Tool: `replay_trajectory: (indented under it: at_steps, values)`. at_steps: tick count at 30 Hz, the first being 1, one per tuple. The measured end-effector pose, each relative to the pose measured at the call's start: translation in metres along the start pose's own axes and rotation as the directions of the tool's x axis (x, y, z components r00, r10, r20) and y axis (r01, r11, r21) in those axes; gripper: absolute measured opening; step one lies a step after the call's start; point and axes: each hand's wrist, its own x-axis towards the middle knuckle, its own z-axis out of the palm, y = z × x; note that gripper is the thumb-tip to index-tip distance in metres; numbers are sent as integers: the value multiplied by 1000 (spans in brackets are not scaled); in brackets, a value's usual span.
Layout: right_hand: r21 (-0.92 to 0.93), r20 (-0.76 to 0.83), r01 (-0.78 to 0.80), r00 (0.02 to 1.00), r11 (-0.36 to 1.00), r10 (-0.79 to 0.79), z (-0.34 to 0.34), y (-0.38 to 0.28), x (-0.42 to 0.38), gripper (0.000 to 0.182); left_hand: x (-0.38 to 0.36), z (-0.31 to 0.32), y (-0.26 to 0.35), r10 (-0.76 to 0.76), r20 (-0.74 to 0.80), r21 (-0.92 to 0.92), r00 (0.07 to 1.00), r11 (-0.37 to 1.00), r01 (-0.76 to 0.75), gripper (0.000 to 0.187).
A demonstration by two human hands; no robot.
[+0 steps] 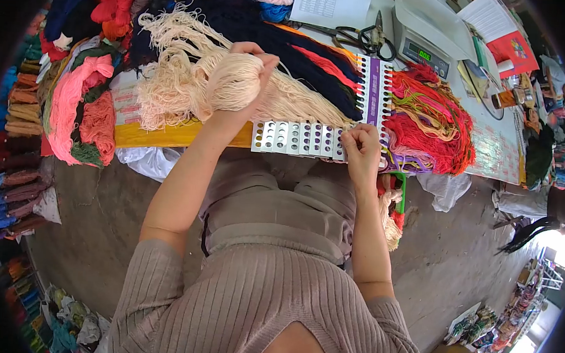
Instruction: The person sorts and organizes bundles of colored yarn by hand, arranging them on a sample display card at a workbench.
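My left hand [260, 89] is closed around a thick bundle of cream thread [235, 83] above the table. More loose cream thread [172, 91] lies to its left, and straightened cream strands [305, 101] run right toward the cards. My right hand [362, 150] has its thumb and fingers pinched together at the right end of a row of white cards with punched holes [292, 138]. What sits between those fingertips is too small to make out. A purple-and-white holed card [375, 85] stands just beyond this hand, with dark thread [326, 76] leading to it.
Red and multicoloured threads [429, 123] spread at the right. Black-handled scissors [369, 40] and a digital scale [423, 53] lie farther back. Pink skeins [75, 102] hang over the table's left side. A printed sheet [330, 5] rests at the back.
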Motion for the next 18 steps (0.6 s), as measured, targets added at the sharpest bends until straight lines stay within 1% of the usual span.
replay_trajectory:
  at_steps: [2,3,4,5,6,8,9,10,12,13,14,15,16,17,18]
  values:
    - [-10,26,-44,999,999,44,-2,-1,2,12,-7,12,-1,-14,70,-133,997,991,23,16]
    - [7,21,-49,999,999,49,-1,0,1,13,-12,22,-5,0,97,-54,995,999,6,25]
    - [6,25,-42,999,999,42,-1,1,1,13,-14,24,4,-141,216,-231,966,954,191,29]
    - [5,14,-31,999,1000,31,0,2,0,13,-15,26,13,-246,353,-374,903,847,377,33]
    - [3,2,-15,1000,1000,15,0,2,2,13,-16,36,11,-311,374,-280,874,860,426,30]
    - [23,17,-36,999,999,36,-1,1,2,13,-23,51,-4,-288,389,-424,875,787,448,30]
    - [25,17,-45,999,999,45,-2,1,2,13,-27,60,-20,-132,306,-193,943,961,197,32]
    - [40,82,-116,990,992,112,-4,-2,2,12,-24,57,-14,-126,304,-196,944,962,192,32]
    - [42,70,-94,993,995,90,-4,-1,3,12,-22,47,-3,-218,365,-366,905,860,355,34]
    - [42,64,-74,995,996,71,-3,-2,4,12,-17,38,9,-341,440,-379,831,768,516,31]
    - [43,58,-76,996,996,74,-4,-3,5,12,-15,35,9,-336,444,-379,831,770,514,31]
    - [10,65,-72,995,997,72,-4,-5,5,14,-14,32,6,-239,270,-99,933,957,274,28]
    - [-24,69,-70,995,997,72,-5,-6,5,16,-14,29,3,-62,137,232,989,972,29,25]
    - [-28,64,-60,996,998,61,-6,-6,5,20,-9,26,-4,-80,23,88,997,993,78,20]
    - [-26,52,-70,996,997,71,-7,-7,5,20,-8,23,-8,-73,35,35,997,997,72,19]
